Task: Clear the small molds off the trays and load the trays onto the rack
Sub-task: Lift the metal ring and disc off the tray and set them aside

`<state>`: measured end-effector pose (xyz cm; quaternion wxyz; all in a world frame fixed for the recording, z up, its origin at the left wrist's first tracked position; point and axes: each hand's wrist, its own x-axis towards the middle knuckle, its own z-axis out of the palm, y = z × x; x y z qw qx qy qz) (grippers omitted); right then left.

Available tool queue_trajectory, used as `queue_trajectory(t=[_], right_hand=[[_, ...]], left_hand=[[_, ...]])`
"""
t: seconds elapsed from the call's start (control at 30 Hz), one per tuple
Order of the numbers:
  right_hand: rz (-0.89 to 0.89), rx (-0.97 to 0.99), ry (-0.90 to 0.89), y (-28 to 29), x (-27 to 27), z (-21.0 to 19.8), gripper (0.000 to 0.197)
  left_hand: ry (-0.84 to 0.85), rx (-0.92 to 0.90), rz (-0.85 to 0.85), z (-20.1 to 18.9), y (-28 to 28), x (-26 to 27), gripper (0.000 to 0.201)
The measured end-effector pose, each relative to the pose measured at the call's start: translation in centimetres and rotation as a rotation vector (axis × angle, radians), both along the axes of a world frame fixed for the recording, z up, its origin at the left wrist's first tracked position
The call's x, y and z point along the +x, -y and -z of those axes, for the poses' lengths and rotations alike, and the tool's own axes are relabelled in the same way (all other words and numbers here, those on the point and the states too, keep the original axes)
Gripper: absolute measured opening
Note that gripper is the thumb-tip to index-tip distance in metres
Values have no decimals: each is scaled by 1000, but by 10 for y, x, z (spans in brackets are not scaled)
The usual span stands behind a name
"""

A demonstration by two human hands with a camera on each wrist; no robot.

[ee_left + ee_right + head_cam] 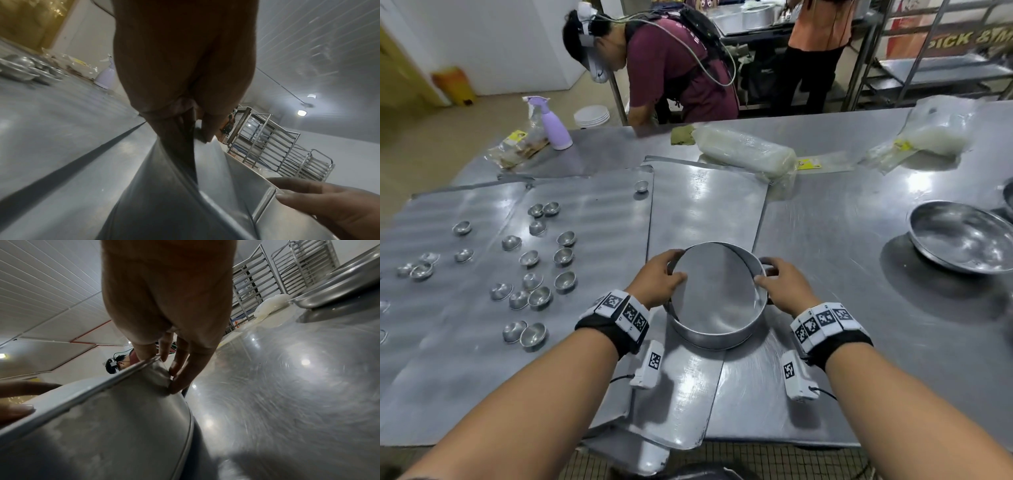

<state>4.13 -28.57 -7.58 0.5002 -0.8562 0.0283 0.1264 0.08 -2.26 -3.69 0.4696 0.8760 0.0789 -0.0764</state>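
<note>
Both hands hold a round, empty metal pan (717, 308) by its rim, tilted toward me over the near end of the middle tray (705, 205). My left hand (674, 267) grips the left rim, thumb inside. My right hand (765, 274) grips the right rim. The left wrist view shows the pan wall (164, 194) under my left hand (191, 123), with the right hand (329, 203) opposite. In the right wrist view my fingers (180, 369) curl over the pan (102, 426). Several small shiny molds (534, 260) lie scattered on the left trays (599, 274); one mold (641, 186) sits apart.
A wide steel bowl (962, 236) stands at the right of the steel table (842, 274). Plastic bags (746, 150) and a purple spray bottle (553, 123) lie at the back. A person (664, 68) bends over the far edge. Tray racks (267, 146) stand beyond.
</note>
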Motion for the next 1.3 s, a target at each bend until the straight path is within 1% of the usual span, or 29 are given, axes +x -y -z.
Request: queue_trajectory(t=[0.07, 0.23, 0.3, 0.33, 0.4, 0.43, 0.5, 0.57, 0.63, 0.7, 0.83, 0.9, 1.0, 1.17, 1.3], right_hand=[[2, 13, -9, 2, 0, 1, 36], [-2, 52, -67, 2, 0, 7, 34], [-5, 63, -92, 1, 0, 8, 35], [-6, 67, -99, 1, 1, 8, 37], [-10, 74, -111, 0, 1, 6, 40], [-15, 74, -113, 0, 1, 5, 41], [-28, 55, -105, 0, 2, 3, 41], [-34, 53, -101, 0, 3, 2, 39], [-29, 71, -106, 1, 3, 0, 37], [-10, 81, -103, 5, 5, 0, 37], [67, 109, -99, 27, 7, 0, 39], [127, 122, -95, 42, 6, 0, 36], [199, 113, -81, 68, 1, 4, 34], [290, 103, -67, 110, -11, 14, 30], [339, 98, -52, 133, -21, 13, 20]], left_hand=[[2, 121, 33, -1, 3, 4, 49], [65, 545, 98, 6, 8, 11, 45], [111, 644, 94, 11, 9, 12, 46], [137, 652, 87, 13, 9, 11, 45], [181, 593, 61, 16, 5, 9, 47], [174, 549, 29, 18, 2, 8, 51], [139, 491, -59, 21, -6, 5, 59], [58, 424, -117, 23, -14, 2, 62], [-59, 265, -120, 26, -19, -3, 54], [-128, 104, -104, 29, -18, -8, 50], [-103, -79, -105, 36, -3, -6, 58], [-77, -110, -86, 38, 12, 0, 61], [-31, -120, -27, 41, 39, 10, 55], [-16, -121, 67, 47, 80, 22, 54], [-8, -144, 119, 52, 102, 27, 52]])
